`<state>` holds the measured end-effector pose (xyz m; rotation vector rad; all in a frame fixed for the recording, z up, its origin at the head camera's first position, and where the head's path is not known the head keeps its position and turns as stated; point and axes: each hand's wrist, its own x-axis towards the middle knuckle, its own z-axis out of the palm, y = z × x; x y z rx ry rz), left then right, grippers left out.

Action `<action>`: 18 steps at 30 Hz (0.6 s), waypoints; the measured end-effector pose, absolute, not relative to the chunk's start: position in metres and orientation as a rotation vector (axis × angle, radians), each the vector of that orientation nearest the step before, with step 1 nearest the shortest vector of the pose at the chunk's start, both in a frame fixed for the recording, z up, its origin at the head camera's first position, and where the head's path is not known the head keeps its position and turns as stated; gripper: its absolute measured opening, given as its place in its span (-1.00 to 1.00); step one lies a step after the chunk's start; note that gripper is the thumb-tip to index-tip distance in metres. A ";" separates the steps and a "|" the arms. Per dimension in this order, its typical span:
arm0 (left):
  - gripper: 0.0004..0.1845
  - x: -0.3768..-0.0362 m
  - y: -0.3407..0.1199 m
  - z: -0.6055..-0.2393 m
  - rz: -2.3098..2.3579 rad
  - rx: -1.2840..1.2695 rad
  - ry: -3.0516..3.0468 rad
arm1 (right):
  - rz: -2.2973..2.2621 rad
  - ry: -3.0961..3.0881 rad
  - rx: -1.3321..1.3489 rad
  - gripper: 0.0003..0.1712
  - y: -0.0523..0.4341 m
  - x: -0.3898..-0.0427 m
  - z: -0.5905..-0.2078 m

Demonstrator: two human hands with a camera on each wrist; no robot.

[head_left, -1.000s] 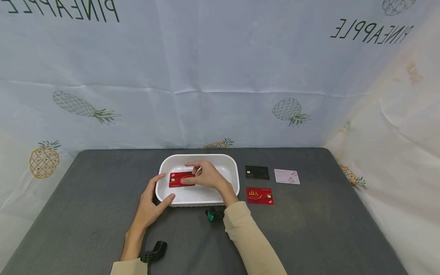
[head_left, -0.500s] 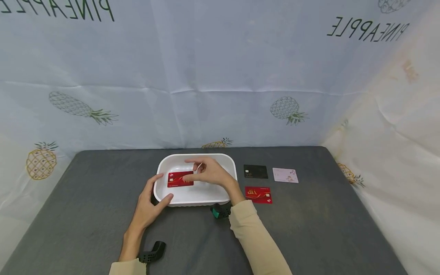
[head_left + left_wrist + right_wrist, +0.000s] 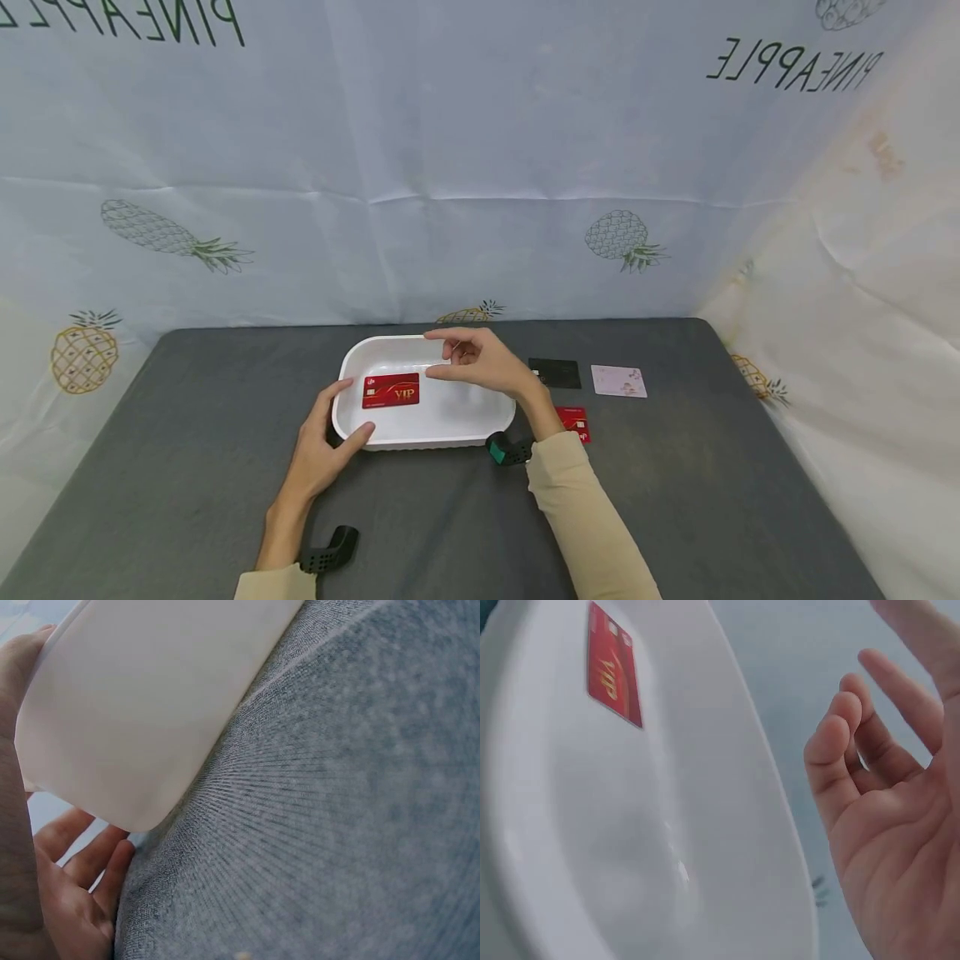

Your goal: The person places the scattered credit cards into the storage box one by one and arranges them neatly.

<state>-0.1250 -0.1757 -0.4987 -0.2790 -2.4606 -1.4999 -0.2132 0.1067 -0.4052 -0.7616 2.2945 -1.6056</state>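
Left hand [image 3: 324, 446] is bracing the white tray [image 3: 480, 414] with fingers spread, right hand [image 3: 483, 364] is hovering empty with fingers apart, so a careless sleeve might be nudging the red VIP card [image 3: 391, 390] askew.

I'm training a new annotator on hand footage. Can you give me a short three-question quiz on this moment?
1. True or false: the right hand is pinching the red card in the white tray.
2. Which hand touches the tray? A) left hand B) right hand C) both
3. Fill in: beside the tray, the black card lies next to a ____ card.

Key
1. False: the card lies flat in the tray, and the right hand is above it with relaxed fingers, holding nothing.
2. A: thumb and fingers rest on its left end.
3. Pale pink.
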 end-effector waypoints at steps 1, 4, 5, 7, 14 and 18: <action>-0.21 -0.125 -0.176 -0.499 -1.499 -0.282 -2.456 | -1.619 2.294 -0.767 -0.40 0.110 -0.213 -0.404; -0.21 -0.124 -0.175 -0.498 -1.502 -0.287 -2.442 | -1.651 2.292 -0.784 -0.39 0.124 -0.214 -0.402; -0.21 -0.124 -0.175 -0.497 -1.502 -0.291 -2.438 | -1.660 2.291 -0.787 -0.39 0.129 -0.214 -0.402; -0.21 -0.124 -0.174 -0.496 -1.502 -0.293 -2.434 | -1.667 2.292 -0.801 -0.39 0.140 -0.215 -0.401; -0.20 -0.123 -0.173 -0.495 -1.489 -0.282 -2.449 | -1.687 2.300 -0.788 -0.39 0.185 -0.215 -0.405; -0.21 -0.123 -0.174 -0.496 -1.491 -0.269 -2.459 | -1.699 2.331 -0.735 -0.39 0.209 -0.211 -0.410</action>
